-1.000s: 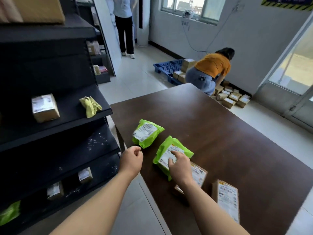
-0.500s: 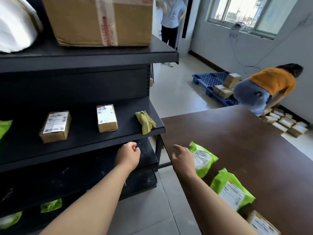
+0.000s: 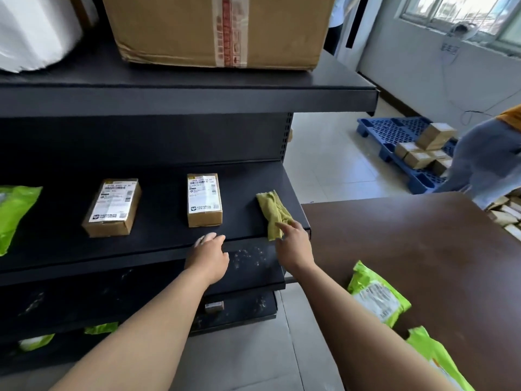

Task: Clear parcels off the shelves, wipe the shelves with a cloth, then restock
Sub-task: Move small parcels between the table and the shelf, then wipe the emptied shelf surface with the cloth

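Right hand (image 3: pixel 293 245), grip wide, fingertips touching the yellow-green cloth (image 3: pixel 272 213) on the middle shelf (image 3: pixel 163 238); left hand (image 3: pixel 210 251) rests on shelf edge, loosely curled, empty.

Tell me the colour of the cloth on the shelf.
The cloth is yellow-green; head view.

Middle shelf (image 3: pixel 158 246): two boxes (image 3: pixel 112 207) (image 3: pixel 204 200), one cloth (image 3: pixel 272 214), one bag (image 3: pixel 14 213).

No wording is legible. Red print runs down the tape (image 3: pixel 229 32) on the big carton (image 3: pixel 169 26) at 12 o'clock, unreadable. White barcoded labels on the left box (image 3: pixel 112 207) and right box (image 3: pixel 204 199) at 9 o'clock, and on the green mailer (image 3: pixel 376 296) at 4 o'clock, are too small.
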Demonstrator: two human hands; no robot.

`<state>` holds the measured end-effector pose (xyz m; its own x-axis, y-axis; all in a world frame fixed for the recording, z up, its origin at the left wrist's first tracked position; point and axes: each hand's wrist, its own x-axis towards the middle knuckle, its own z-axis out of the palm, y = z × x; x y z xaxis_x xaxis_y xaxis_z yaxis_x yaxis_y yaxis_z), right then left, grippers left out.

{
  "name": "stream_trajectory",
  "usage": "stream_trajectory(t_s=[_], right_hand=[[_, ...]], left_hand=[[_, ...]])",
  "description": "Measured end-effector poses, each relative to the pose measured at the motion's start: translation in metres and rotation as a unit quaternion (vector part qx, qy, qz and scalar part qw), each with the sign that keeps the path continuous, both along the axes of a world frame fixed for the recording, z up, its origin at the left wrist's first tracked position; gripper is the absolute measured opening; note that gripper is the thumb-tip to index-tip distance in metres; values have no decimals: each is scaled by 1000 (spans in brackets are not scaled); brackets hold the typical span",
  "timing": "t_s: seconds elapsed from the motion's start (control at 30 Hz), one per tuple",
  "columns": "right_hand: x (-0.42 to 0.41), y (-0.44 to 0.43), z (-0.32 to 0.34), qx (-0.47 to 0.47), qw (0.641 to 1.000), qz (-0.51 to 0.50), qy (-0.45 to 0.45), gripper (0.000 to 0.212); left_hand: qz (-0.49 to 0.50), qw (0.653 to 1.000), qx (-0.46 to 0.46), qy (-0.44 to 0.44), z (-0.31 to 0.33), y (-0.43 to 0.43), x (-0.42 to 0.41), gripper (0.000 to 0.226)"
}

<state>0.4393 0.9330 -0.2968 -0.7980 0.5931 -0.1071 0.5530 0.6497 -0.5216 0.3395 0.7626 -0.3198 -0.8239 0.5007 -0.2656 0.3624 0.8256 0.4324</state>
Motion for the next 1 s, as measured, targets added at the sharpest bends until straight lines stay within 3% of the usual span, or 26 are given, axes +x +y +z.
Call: stream_trajectory(t_s=[0.2, 0.37, 0.6, 0.8, 1.0], right_hand=[[-43, 25, -19, 29, 994, 69, -84, 53], [-57, 41, -37, 53, 981, 110, -150, 49], [-48, 50, -38, 106, 982, 135, -84, 33], [-24, 49, -28, -60, 991, 106, -46, 32], [-9, 23, -4, -198, 976, 82, 47, 26]], left_hand=[[19, 998, -60, -12, -20, 7, -14, 52], [31, 995, -89, 35, -25, 9, -15, 50], [37, 995, -89, 34, -22, 6, -18, 52], [99, 994, -9, -48, -14, 2, -11, 48], [126, 986, 68, -79, 2, -26, -2, 42]])
